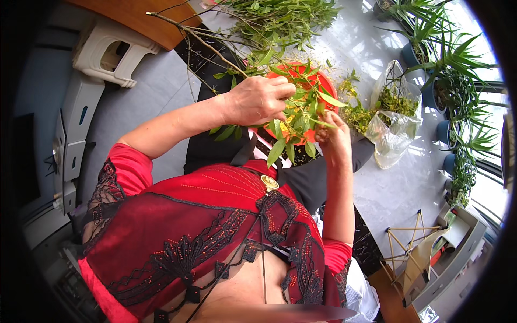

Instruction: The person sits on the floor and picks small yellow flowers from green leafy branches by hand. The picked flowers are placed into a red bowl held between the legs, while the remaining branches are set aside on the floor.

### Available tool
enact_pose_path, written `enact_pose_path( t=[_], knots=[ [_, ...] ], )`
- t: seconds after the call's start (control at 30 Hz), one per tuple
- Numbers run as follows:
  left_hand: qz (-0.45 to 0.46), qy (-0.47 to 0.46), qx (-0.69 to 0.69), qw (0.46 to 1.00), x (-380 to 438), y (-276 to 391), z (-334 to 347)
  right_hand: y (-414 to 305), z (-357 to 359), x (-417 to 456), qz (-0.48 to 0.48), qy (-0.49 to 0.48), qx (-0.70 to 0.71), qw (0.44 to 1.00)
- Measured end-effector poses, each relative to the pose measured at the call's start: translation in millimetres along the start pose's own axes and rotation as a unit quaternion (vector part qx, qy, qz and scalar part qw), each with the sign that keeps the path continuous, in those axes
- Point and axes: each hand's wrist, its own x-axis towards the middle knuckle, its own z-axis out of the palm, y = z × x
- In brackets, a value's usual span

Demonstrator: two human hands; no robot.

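Observation:
My left hand [258, 99] is closed around a cut leafy branch [214, 52], whose bare woody stem sticks out to the upper left. Green leaves [299, 109] of this branch hang between my two hands, with small yellowish buds among them. At the right side of the leaves is my right hand [334, 128], its fingers curled in on a leafy twig; what lies inside the fingers is partly hidden. Below both hands stands a red-orange plastic basin [329, 82], partly covered by the foliage, with small yellow bits [284, 127] in it.
A pile of leafy branches [282, 20] lies on the grey tile floor beyond the basin. To the right sits a clear plastic bag [389, 141] with plant trimmings. Potted plants [444, 89] line the window. A white plastic stool [115, 60] and a folding stool [420, 250] stand at the sides.

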Motion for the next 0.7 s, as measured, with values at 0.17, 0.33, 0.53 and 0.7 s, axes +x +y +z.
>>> enact_pose_path(
  t=[0.17,0.33,0.53,0.7],
  knots=[
    [-0.026,-0.016,0.034,0.999,3.1,1.3,2.5,7.2,25.9,-9.1,-0.041,0.007,0.008,0.999],
    [-0.034,-0.024,0.053,0.998,4.4,0.1,4.9,15.5,43.7,-21.3,-0.101,-0.031,-0.005,0.994],
    [-0.017,-0.015,0.096,0.995,4.2,2.3,16.1,17.2,58.2,-12.7,-0.1,0.015,0.042,0.994],
    [-0.023,0.01,0.071,0.997,7.3,5.4,11.3,15.6,48.6,-12.8,-0.133,0.023,-0.013,0.991]
  ],
)
